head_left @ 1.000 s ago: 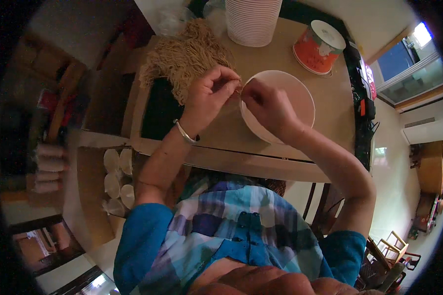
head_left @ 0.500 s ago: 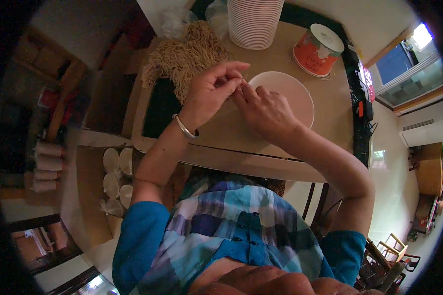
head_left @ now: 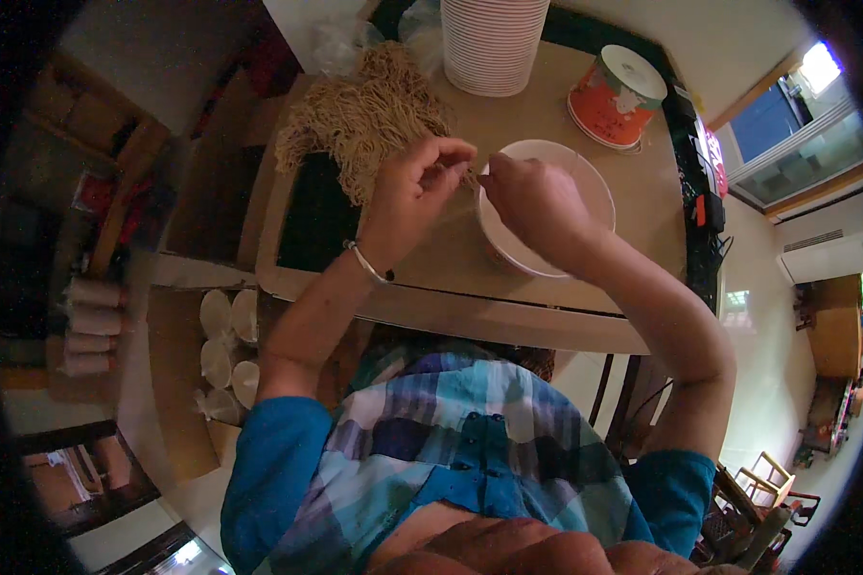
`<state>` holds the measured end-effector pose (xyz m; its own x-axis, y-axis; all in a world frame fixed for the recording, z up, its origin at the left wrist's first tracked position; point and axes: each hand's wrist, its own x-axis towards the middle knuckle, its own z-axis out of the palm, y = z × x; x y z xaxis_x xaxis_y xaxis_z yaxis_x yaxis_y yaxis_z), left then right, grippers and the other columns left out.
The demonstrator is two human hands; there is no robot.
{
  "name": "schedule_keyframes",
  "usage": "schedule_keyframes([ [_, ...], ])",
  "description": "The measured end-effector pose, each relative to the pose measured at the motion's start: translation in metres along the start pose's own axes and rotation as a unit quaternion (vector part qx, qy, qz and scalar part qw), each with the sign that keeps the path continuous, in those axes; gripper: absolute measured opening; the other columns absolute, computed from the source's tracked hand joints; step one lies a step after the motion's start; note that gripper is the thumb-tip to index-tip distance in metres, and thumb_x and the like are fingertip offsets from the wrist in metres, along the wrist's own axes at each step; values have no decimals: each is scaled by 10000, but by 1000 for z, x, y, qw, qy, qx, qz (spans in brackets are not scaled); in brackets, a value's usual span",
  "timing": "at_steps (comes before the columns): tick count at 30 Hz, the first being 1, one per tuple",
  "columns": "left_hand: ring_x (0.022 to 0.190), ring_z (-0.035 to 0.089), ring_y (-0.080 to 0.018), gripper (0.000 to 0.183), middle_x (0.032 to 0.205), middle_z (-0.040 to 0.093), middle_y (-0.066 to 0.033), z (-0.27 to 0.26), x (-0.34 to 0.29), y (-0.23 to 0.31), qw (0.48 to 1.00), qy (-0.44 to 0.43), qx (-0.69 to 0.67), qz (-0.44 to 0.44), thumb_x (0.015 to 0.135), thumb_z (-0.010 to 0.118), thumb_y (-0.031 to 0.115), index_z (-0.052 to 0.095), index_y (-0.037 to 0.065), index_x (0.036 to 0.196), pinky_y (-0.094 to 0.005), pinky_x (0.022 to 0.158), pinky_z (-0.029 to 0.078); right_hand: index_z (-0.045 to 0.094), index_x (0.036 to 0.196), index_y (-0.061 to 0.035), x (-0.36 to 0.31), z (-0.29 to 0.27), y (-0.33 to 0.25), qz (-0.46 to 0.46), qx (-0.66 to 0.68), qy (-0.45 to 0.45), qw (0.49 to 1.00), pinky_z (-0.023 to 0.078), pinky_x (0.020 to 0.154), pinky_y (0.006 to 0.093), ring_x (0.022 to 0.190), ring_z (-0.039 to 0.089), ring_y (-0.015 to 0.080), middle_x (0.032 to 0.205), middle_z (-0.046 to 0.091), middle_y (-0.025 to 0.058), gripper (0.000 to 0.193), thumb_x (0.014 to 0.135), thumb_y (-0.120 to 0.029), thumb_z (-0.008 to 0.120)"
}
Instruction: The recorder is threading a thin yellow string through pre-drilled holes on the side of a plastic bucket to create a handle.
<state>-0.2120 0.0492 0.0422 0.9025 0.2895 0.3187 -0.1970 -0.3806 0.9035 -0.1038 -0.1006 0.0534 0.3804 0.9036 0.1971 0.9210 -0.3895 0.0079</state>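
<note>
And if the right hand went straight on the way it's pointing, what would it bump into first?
Probably the left hand: the right hand points toward its fingers, up and left in the picture. Depth is hard to judge from this one view, so it might slip past.

Lettering (head_left: 602, 125) on orange tub (head_left: 610, 103) (blurred): unreadable.

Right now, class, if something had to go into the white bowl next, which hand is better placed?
Probably the right hand: in this view it overlaps the opening of the white bowl. The left hand is off to the bowl's left, nearer the tangled string.
</note>
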Motion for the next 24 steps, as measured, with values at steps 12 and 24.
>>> schedule_keyframes([
  [12,921,610,-275,158,994,589,-102,14,-14,1,958,4,204,202,798,710,99,618,48,916,-356,797,502,584,798,-59,2,-7,27,243,718,-252,602,252,380,245,434,342,81,575,442,-3,254,947,-250,507],
  [24,890,584,-288,159,937,571,-99,22,-21,17,949,-8,270,161,796,696,122,622,46,914,-374,759,493,528,814,-98,-3,-10,26,276,792,-274,471,218,345,193,419,311,49,611,452,-17,250,973,-281,470],
])
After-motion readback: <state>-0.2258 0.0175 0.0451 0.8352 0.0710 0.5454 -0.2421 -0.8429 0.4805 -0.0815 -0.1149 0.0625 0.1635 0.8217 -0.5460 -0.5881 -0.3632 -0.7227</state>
